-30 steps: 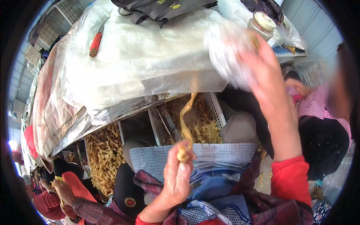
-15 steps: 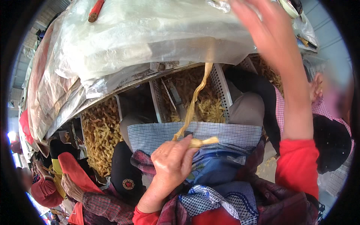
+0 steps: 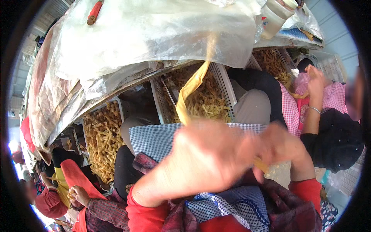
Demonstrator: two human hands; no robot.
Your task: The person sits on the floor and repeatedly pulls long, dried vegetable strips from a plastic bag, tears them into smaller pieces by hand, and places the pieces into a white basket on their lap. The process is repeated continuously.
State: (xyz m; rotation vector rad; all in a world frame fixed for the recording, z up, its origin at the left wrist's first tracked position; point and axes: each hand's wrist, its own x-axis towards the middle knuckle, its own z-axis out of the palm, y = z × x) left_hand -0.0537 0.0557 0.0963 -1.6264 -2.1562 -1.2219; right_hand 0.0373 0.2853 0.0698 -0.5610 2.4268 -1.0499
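Note:
A long, soft yellow strip (image 3: 192,87) runs down from the plastic-covered tabletop over the edge to my hands above my lap. My left hand (image 3: 210,154) is closed on it, its fingers blurred by motion. My right hand (image 3: 284,150) meets it at the right, also blurred, with bent fingers pinching the short yellow end (image 3: 261,164) of the strip. The hands hide the part of the strip between them. Beneath them lies a blue-and-white checked apron (image 3: 152,141) across my lap.
White crates (image 3: 225,83) under the table hold many small knotted yellow pieces (image 3: 102,143). A red-handled tool (image 3: 94,13) lies on the plastic sheet (image 3: 154,34). At the far right stands a whitish container (image 3: 276,19). Co-workers' hands show at right (image 3: 315,83) and left (image 3: 79,195).
My right hand has come down from above the tabletop to my left hand. The left hand has moved up and right, pulling the strip along. The co-worker's hands at right have come into fuller view.

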